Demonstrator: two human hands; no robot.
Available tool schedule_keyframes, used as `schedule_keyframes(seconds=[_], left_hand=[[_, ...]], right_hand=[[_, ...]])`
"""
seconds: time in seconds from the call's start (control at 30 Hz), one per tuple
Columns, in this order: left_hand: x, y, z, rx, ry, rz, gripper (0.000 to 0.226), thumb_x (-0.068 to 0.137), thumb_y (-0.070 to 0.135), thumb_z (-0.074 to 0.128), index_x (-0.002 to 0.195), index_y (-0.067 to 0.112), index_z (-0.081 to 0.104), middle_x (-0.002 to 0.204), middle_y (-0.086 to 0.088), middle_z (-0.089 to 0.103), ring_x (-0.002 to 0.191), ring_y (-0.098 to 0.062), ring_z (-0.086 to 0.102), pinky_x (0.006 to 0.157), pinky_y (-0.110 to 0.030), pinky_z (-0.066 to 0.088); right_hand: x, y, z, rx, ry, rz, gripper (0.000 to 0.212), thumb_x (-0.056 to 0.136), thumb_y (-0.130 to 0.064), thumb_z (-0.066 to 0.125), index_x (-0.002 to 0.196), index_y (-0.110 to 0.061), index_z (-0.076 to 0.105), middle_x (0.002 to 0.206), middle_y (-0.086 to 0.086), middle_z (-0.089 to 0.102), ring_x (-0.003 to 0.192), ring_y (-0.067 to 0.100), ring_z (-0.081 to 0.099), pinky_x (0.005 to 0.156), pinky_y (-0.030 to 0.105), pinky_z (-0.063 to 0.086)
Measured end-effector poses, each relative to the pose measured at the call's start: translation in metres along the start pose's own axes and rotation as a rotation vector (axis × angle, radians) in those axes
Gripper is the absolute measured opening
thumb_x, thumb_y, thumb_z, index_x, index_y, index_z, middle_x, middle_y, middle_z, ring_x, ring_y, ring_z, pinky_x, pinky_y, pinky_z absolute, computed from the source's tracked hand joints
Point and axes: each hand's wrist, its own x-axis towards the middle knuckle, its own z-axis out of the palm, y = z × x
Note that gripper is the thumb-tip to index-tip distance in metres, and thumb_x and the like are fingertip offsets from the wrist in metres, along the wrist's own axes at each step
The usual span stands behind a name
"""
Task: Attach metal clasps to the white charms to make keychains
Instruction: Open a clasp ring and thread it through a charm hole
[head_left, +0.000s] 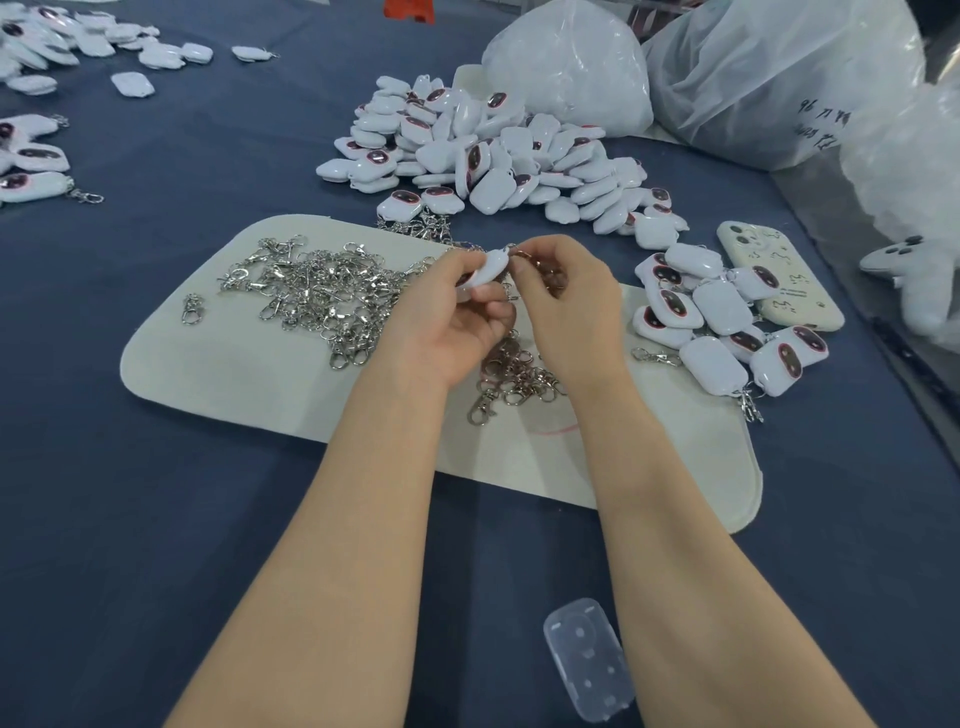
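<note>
- Far-left keychains (34, 179): charms with clasps already on. They lie well away from the work spot, probably as an output stack.
- Bench (156, 493): covered in a dark blue cloth that carries everything.
- Cream felt mat (234, 374): sits under the hardware, likely to stop small metal parts skidding and to keep them easy to see.
- Clasp heap (322, 291): loose silver clasps on the mat, just left of the hands and in easy reach. One stray clasp (193, 307) lies apart.
- Left hand (447, 317): pinches the white charm (491, 267) between thumb and fingers, held above the mat. The charm's upper end points toward the other hand, so the attachment point is exposed.
- Right hand (566, 306): fingers are curled and pinch a metal clasp (522, 253) at the charm's upper end. My read is that the ring is being threaded; whether it is closed is too small to tell.
- Bare charm pile (493, 156): behind the hands, just past the mat's far edge. Looks like input stock.
- Clear plastic case (587, 660): near edge of the bench, not in use.
- Right-hand keychains (722, 322): clasped charms by the mat's right end, a short drop-off from the right hand.
- Phone (779, 275): lies beside that group.
- Plastic bags (779, 67): at the far right.
</note>
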Motion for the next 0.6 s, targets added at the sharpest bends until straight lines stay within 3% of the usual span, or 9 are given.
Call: schedule_keyframes(seconds=[0.17,0.23,0.3,0.4,0.5,0.6], left_hand=[[0.001,-0.001,0.0,-0.06,0.006,-0.05,0.01,0.093,0.007,0.043,0.083,0.007,0.046,0.043,0.005,0.032,0.035,-0.004,0.032,0.041,-0.015,0.031],[0.001,-0.002,0.001,0.174,0.094,0.049,0.005,0.093,0.006,0.047,0.091,0.011,0.048,0.05,0.002,0.042,0.037,-0.005,0.035,0.041,-0.016,0.032],[0.001,-0.002,0.001,0.57,0.192,0.255,0.012,0.091,0.005,0.051,0.092,0.017,0.053,0.07,-0.002,0.052,0.045,-0.007,0.041,0.045,-0.018,0.035],[-0.002,0.0,0.0,0.981,0.174,0.528,0.015,0.089,0.008,0.057,0.098,0.019,0.057,0.084,0.002,0.055,0.062,-0.008,0.048,0.057,-0.021,0.04],[-0.005,0.001,0.0,1.171,0.096,0.66,0.016,0.088,0.01,0.057,0.098,0.023,0.056,0.081,0.009,0.054,0.067,-0.005,0.05,0.06,-0.019,0.04],[-0.003,-0.002,0.001,1.127,0.131,0.677,0.015,0.089,0.01,0.056,0.1,0.021,0.056,0.082,0.009,0.054,0.065,-0.002,0.05,0.057,-0.013,0.041]], right_hand=[[-0.002,-0.001,0.001,-0.084,0.046,-0.072,0.01,0.09,-0.012,0.06,0.096,-0.012,0.068,0.091,0.0,0.067,0.082,0.008,0.058,0.078,0.016,0.044],[0.0,-0.002,-0.004,-0.167,0.005,-0.116,0.011,0.09,-0.01,0.059,0.096,-0.008,0.068,0.092,0.003,0.068,0.082,0.01,0.057,0.077,0.014,0.04],[0.005,-0.003,-0.01,-0.262,-0.064,-0.143,0.013,0.09,-0.01,0.058,0.096,-0.006,0.069,0.093,0.005,0.068,0.084,0.014,0.057,0.076,0.015,0.037],[0.009,-0.005,-0.017,-0.33,-0.152,-0.142,0.014,0.09,-0.01,0.057,0.095,-0.006,0.069,0.092,0.004,0.068,0.082,0.014,0.054,0.075,0.017,0.037],[0.008,-0.004,-0.018,-0.359,-0.196,-0.134,0.014,0.089,-0.008,0.057,0.094,-0.006,0.07,0.091,0.004,0.069,0.079,0.01,0.051,0.07,0.014,0.033],[0.006,-0.003,-0.016,-0.348,-0.172,-0.097,0.014,0.09,-0.01,0.057,0.097,-0.007,0.07,0.092,0.002,0.068,0.082,0.011,0.054,0.071,0.013,0.036]])
